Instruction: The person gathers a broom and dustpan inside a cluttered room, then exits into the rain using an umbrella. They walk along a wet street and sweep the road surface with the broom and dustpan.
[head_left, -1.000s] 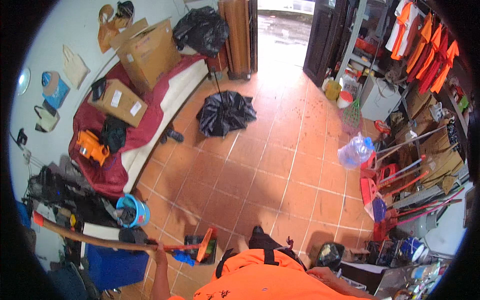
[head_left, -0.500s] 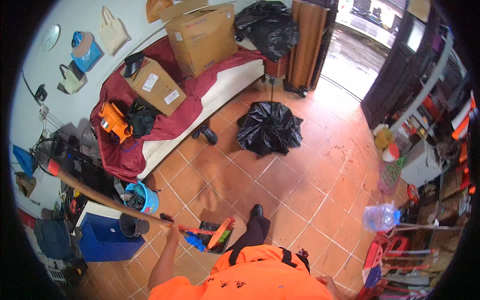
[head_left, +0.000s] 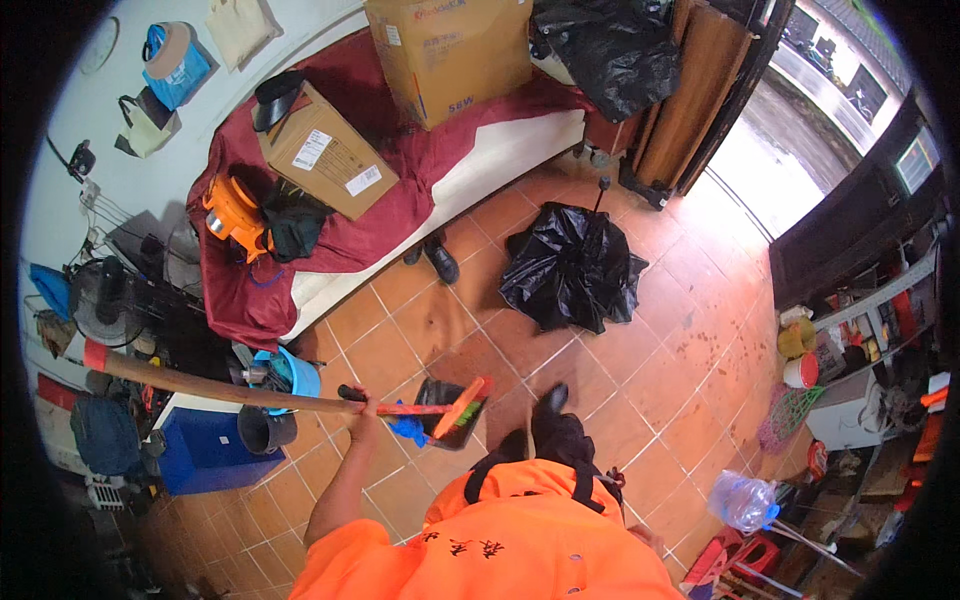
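My left hand is closed around a broom with a long wooden handle, held at a slant. The broom's orange head with green bristles lies over a dark dustpan. A black grip, perhaps the dustpan's handle end, shows at the same hand. Some bright blue material hangs just below the broom's red lower part. Of my right arm only a sliver shows beside my orange shirt; the fingers are hidden.
An opened black umbrella stands on the tiled floor ahead. Cardboard boxes sit on a red-covered sofa. A blue bucket and blue bin are at left. Shelves, a water bottle and poles line the right. A doorway opens far right.
The view has shifted, with the umbrella and sofa now further right. The broom and dustpan, in my left hand, have moved slightly up and right. My right hand has mostly gone from sight.
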